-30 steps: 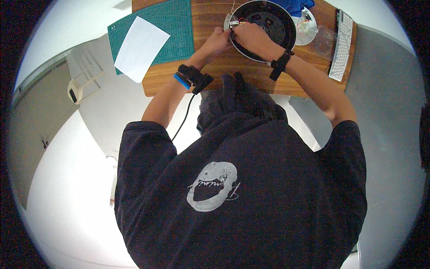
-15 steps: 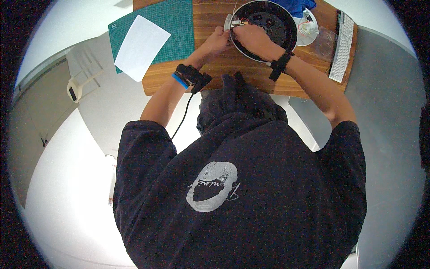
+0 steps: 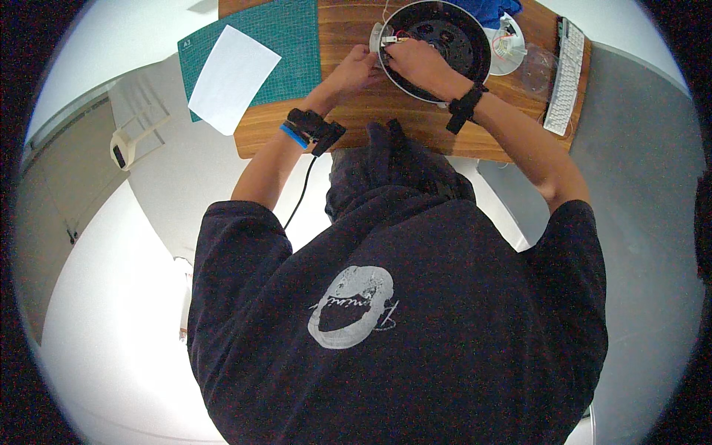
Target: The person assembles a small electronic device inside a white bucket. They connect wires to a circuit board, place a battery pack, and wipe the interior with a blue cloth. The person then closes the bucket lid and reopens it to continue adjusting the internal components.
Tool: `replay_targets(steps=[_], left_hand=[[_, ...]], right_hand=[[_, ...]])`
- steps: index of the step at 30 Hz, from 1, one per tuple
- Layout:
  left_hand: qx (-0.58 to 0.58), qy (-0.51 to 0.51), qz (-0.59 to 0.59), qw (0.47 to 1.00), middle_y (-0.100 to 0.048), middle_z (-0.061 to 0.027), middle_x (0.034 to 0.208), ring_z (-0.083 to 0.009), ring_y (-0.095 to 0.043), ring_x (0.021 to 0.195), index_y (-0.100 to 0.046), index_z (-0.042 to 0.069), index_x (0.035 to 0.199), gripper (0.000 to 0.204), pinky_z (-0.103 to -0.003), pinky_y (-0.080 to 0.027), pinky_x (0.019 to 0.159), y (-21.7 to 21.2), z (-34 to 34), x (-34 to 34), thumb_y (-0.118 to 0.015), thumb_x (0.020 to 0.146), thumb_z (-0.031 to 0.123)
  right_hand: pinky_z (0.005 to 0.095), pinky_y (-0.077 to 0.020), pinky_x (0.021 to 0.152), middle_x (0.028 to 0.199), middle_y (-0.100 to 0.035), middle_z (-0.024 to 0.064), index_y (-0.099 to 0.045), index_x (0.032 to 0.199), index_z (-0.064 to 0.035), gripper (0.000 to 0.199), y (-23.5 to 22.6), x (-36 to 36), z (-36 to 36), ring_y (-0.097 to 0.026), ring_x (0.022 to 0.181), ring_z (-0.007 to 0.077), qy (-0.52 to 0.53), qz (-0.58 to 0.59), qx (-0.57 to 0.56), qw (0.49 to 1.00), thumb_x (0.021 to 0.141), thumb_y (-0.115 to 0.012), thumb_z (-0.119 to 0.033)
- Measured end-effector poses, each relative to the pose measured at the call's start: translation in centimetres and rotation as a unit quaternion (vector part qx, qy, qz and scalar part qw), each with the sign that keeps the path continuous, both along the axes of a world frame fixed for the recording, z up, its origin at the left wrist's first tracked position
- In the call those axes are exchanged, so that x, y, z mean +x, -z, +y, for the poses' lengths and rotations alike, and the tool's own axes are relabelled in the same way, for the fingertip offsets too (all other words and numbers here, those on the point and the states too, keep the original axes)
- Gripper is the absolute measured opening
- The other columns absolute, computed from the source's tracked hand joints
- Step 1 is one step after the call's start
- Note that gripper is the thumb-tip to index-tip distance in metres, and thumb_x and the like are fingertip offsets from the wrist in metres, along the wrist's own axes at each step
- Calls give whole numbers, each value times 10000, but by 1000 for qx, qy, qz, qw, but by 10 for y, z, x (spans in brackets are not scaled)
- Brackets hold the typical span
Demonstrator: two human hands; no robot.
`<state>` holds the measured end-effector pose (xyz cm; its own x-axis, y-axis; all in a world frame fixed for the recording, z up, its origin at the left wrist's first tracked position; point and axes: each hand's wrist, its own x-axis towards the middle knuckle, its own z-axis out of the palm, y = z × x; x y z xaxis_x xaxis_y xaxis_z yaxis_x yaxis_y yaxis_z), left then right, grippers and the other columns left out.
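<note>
A round, deep black housing [image 3: 482, 63] with a pale rim stands at the far side of the table, its inner floor dotted with holes and fittings. My right hand [image 3: 421, 62] reaches over its near left rim. Its fingers are curled together beside a small white connector [image 3: 389, 40] with thin wires. Outside the same rim is my left hand [image 3: 357, 72], fingers closed near a whitish curved piece [image 3: 376, 37] on the housing's side. The fingertips of both hands are partly hidden, so what each pinches cannot be made out.
A white round part with wires [image 3: 507, 46], a clear plastic tray [image 3: 539, 70], a blue cloth [image 3: 489, 11] and a white keyboard [image 3: 567, 74] lie to the right. On the left, white paper [image 3: 233, 80] covers part of a green cutting mat [image 3: 297, 44]. The wooden table [image 3: 297, 126] ends near my body.
The small white connector sits slightly lower beside my right fingers. Both hands otherwise stay at the housing's left rim, with very little movement.
</note>
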<state>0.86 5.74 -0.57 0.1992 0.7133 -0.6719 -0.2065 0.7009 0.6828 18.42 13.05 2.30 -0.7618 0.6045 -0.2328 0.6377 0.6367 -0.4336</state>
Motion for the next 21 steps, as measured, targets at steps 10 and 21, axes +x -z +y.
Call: replay_targets(steps=[10,21], left_hand=[[3,27,61,998,-596,-116,1174,-196,-634,1030,-462,5,1309,388,-343,-560,859,-8,5,-3,-520,1056,293],[127,133,277,943,-704,-196,1107,-299,-687,1006,-517,-20,1318,510,-424,-554,830,60,8,-3,-607,1008,375]], right_hand=[[532,-550,766,909,-691,249,-654,972,0,204,11,7,4,-675,865,430,-1,-13,-53,999,940,-614,-198],[406,-482,638,809,-655,215,-667,996,-31,385,-94,114,51,-648,713,340,122,66,-59,989,1045,-540,-391]])
